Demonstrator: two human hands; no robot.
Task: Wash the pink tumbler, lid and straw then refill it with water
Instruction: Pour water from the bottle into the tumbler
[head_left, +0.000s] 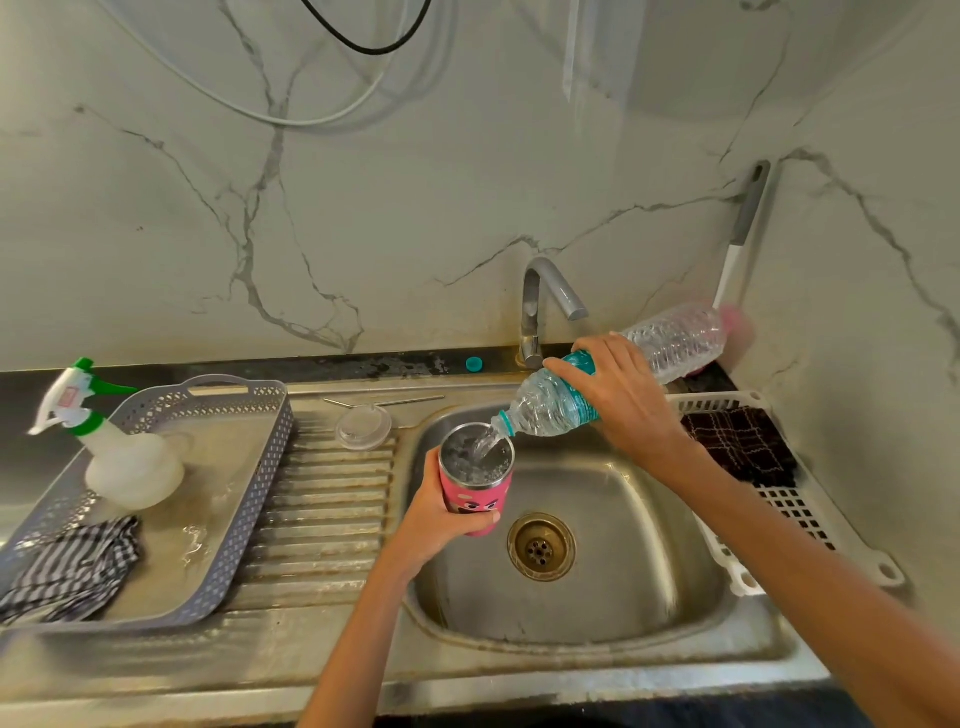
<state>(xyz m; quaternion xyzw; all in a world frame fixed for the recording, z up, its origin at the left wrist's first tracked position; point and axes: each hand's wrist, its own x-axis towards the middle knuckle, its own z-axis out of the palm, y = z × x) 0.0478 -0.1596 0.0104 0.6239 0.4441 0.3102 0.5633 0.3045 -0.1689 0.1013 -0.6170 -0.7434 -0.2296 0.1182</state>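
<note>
My left hand (436, 514) grips the pink tumbler (480, 493) upright over the left side of the sink (649, 525). My right hand (623, 395) holds a clear plastic water bottle (670, 340) tilted down to the left, its mouth at the tumbler's rim. Water streams from the bottle into the tumbler, which shows water inside. The clear lid (363, 427) lies on the ribbed drainboard left of the sink. Just behind it lies the thin metal straw (384, 401).
A grey tray (249, 499) on the left holds a white spray bottle (124, 462) and a striped cloth (72, 566). The tap (545, 306) stands behind the sink. A white rack (779, 519) with a dark cloth (743, 444) sits at right. A teal cap (474, 364) rests by the wall.
</note>
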